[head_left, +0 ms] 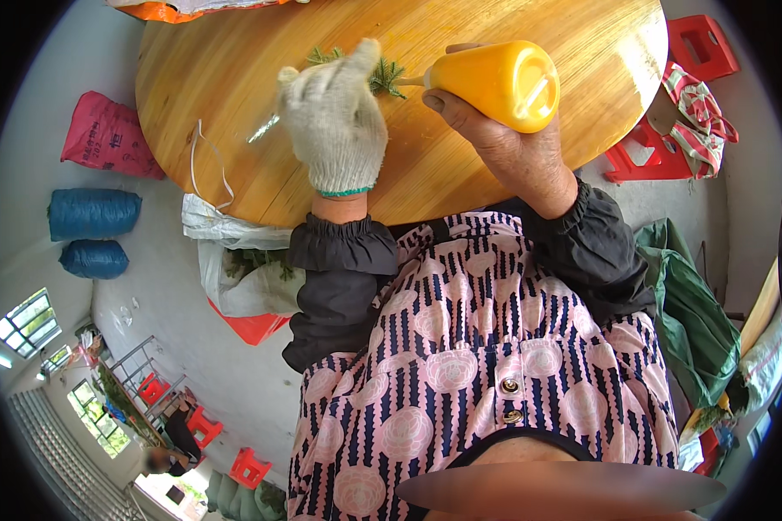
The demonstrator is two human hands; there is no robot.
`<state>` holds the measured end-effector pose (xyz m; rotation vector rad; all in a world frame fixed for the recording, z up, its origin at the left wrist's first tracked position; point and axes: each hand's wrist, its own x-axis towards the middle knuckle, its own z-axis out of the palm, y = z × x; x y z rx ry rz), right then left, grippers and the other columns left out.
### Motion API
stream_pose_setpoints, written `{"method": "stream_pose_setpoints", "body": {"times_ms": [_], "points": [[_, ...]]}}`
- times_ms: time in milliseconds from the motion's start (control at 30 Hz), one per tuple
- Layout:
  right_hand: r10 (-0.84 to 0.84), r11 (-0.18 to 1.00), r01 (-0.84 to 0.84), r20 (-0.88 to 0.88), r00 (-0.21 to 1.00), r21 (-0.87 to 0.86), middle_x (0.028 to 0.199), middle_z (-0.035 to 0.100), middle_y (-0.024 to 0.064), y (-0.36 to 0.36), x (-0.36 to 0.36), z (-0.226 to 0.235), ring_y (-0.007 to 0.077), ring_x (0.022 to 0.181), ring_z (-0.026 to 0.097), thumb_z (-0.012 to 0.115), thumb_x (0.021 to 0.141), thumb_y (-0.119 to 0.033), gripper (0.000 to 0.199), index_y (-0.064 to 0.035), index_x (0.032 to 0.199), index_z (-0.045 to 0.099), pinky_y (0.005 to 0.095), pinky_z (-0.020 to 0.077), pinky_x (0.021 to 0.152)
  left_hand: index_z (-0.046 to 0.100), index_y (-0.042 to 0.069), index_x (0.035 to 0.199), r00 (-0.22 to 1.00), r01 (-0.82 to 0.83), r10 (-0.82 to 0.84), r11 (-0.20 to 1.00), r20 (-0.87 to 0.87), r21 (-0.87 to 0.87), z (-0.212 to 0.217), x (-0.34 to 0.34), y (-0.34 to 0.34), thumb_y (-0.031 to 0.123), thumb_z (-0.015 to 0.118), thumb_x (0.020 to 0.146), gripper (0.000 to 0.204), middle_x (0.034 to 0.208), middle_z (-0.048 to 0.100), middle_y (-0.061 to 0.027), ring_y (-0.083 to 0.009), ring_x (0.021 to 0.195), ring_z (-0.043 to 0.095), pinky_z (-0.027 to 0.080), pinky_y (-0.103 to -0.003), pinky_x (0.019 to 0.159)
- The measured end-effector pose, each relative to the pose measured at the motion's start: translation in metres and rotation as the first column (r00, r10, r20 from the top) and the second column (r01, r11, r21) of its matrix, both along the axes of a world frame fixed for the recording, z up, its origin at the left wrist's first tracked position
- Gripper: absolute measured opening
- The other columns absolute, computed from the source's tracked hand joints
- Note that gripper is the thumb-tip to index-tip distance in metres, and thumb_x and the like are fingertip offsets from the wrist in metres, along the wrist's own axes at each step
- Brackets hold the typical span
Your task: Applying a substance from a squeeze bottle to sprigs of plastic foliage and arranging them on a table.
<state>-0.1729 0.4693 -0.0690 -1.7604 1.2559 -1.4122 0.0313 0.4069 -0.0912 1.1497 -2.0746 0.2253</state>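
My left hand [334, 117] wears a white knit glove and pinches a small green sprig [384, 76] against the round wooden table [235, 78]. My right hand [504, 139] is bare and grips an orange squeeze bottle [495, 81] tipped on its side. The bottle's white nozzle points left and touches the sprig beside my gloved fingers. A thin clear strip [263, 128] lies on the wood just left of the glove.
A white loop of band [207, 165] lies on the table's left part. Below the table edge sit white bags of greenery [248, 273] and a red bin. Red and blue sacks [96, 213] lie at left, red stools [702, 43] at right. A person [178, 425] stands far off.
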Motion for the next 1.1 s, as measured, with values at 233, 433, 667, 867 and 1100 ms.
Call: {"method": "stream_pose_setpoints", "body": {"times_ms": [233, 433, 667, 867, 1100], "points": [[0.059, 0.997, -0.06, -0.027, 0.998, -0.05, 0.124, 0.068, 0.0122, 0.007, 0.003, 0.003, 0.0239, 0.101, 0.071, 0.082, 0.087, -0.007, 0.023, -0.0056, 0.108, 0.073, 0.0344, 0.0596, 0.089, 0.078, 0.02, 0.114, 0.994, -0.055, 0.054, 0.998, 0.09, 0.008, -0.01, 0.005, -0.003, 0.006, 0.069, 0.083, 0.035, 0.098, 0.076, -0.0078, -0.031, 0.09, 0.069, 0.054, -0.044, 0.086], [-0.067, 0.939, -0.043, -0.305, 0.95, -0.34, 0.125, 0.067, 0.0124, 0.006, -0.005, -0.002, 0.0261, 0.102, 0.071, 0.082, 0.086, -0.005, 0.021, -0.0081, 0.105, 0.074, 0.0353, 0.0603, 0.09, 0.078, 0.019, 0.114, 0.997, -0.048, 0.045, 0.998, 0.055, 0.048, -0.012, 0.003, -0.005, 0.006, 0.07, 0.082, 0.035, 0.101, 0.077, -0.0076, -0.0318, 0.092, 0.069, 0.055, -0.044, 0.088], [-0.004, 0.988, -0.004, -0.055, 0.998, -0.154, 0.123, 0.068, 0.0105, 0.012, -0.002, -0.005, 0.0246, 0.103, 0.071, 0.082, 0.086, -0.004, 0.023, -0.0094, 0.107, 0.076, 0.0324, 0.0603, 0.09, 0.078, 0.019, 0.114, 0.994, -0.087, 0.083, 0.994, 0.072, 0.068, -0.006, 0.006, -0.003, 0.005, 0.071, 0.082, 0.037, 0.104, 0.077, -0.0076, -0.0315, 0.095, 0.069, 0.056, -0.044, 0.09], [-0.015, 0.994, 0.011, -0.041, 0.999, -0.111, 0.124, 0.068, 0.0102, 0.019, -0.011, -0.007, 0.0237, 0.102, 0.071, 0.081, 0.087, -0.001, 0.025, -0.0092, 0.11, 0.075, 0.0322, 0.0608, 0.091, 0.079, 0.02, 0.115, 0.998, -0.062, 0.058, 0.992, 0.035, 0.108, -0.014, 0.0, -0.005, 0.003, 0.071, 0.081, 0.039, 0.104, 0.077, -0.0068, -0.031, 0.096, 0.069, 0.056, -0.043, 0.091], [-0.078, 0.965, -0.016, -0.341, 0.937, -0.263, 0.12, 0.069, 0.0151, 0.027, -0.019, 0.015, 0.025, 0.102, 0.071, 0.084, 0.083, -0.004, 0.043, 0.0018, 0.123, 0.068, 0.0323, 0.0591, 0.087, 0.079, 0.021, 0.115, 0.998, -0.067, 0.067, 0.989, 0.008, 0.133, -0.012, 0.012, -0.008, 0.002, 0.066, 0.082, 0.04, 0.107, 0.077, -0.0077, -0.0305, 0.099, 0.069, 0.055, -0.042, 0.095]]}}
